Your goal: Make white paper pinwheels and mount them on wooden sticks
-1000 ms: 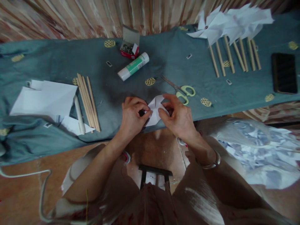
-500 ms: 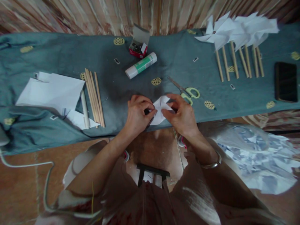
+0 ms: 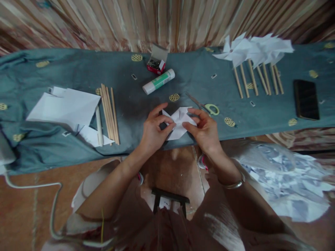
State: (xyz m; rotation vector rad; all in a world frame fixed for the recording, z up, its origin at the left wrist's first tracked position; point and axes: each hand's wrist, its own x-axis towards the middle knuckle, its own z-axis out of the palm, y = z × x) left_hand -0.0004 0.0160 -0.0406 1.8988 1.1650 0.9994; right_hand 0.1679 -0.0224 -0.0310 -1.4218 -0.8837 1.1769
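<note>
Between my hands is a white paper pinwheel (image 3: 180, 127), its corners folded in toward the middle, held above the table's front edge. My left hand (image 3: 155, 127) pinches it near the centre with thumb and index finger, the other fingers raised. On the opposite side my right hand (image 3: 205, 130) grips the paper between thumb and fingers. Just beyond the right fingers lie scissors (image 3: 201, 103) with light green handles, one handle partly hidden. Behind the paper rest a glue stick (image 3: 158, 82) and an open red box (image 3: 156, 65) of small metal pieces.
To the left lie white paper sheets (image 3: 62, 108), a white pen-like stick (image 3: 99, 125) and several wooden sticks (image 3: 110, 115). Finished pinwheels (image 3: 255, 50) on sticks lie at the back right, near a black phone (image 3: 306, 99). A bag of paper scraps (image 3: 290, 177) sits at lower right.
The left index finger has lifted and spread from the paper, showing a folded flap at left. Both hands still hold the pinwheel. The camera view has shifted slightly.
</note>
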